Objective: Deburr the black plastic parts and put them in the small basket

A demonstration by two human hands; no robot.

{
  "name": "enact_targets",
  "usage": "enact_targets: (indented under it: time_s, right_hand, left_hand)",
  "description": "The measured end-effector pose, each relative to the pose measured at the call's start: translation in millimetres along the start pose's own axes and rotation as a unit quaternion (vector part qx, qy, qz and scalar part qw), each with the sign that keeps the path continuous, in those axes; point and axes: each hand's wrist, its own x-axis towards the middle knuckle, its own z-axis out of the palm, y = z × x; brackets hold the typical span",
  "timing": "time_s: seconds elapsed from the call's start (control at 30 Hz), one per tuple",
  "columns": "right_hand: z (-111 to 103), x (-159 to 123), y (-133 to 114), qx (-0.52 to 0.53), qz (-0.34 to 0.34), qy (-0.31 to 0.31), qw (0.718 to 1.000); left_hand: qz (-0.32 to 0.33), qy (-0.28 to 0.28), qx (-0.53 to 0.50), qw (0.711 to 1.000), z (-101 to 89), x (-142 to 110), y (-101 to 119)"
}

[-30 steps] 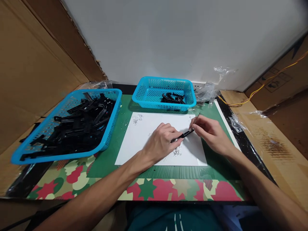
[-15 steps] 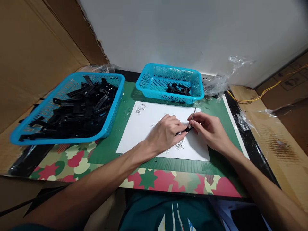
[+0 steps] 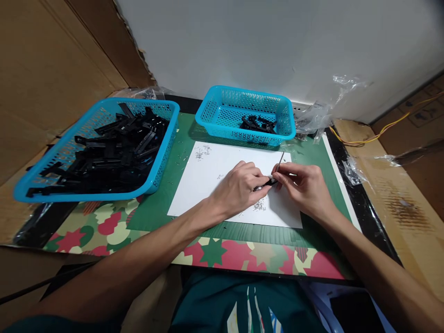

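Note:
My left hand is closed on a small black plastic part, most of it hidden by the fingers. Close against it, my right hand pinches a thin metal tool that looks like tweezers, its shaft pointing up and away. The tool's lower end meets the black part, though the fingers cover the contact. Both hands are over a white sheet of paper. A pile of tiny metal pieces lies on the sheet just below my hands, and another small cluster sits at its far left corner.
At the left stands a large blue basket heaped with black plastic parts. A smaller blue basket behind the paper holds several black parts. Clear plastic bags and a yellow cable lie at the right. Cardboard flanks both sides.
Both hands stay together over the paper, with only slight finger movement around the black part. The whole view has shifted a little. The baskets stand as before.

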Motion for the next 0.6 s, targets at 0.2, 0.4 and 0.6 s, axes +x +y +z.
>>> enact_targets:
  time_s: [0.2,0.4,0.6]
  right_hand:
    - [10,-6,-2,-0.010,-0.022,0.038,0.999]
    - [-20,5,20,-0.066,0.028,0.133,0.988]
    - [-63,7,70,-0.308,0.109,0.028,0.945]
  left_hand:
    - [-0.010,0.004,-0.034,0.999,0.2,0,-3]
    - [-0.084,0.084,-0.069,0.991,-4.4,-2,-3]
    - [-0.136,0.132,-0.074,0.979,-10.2,-1,-5]
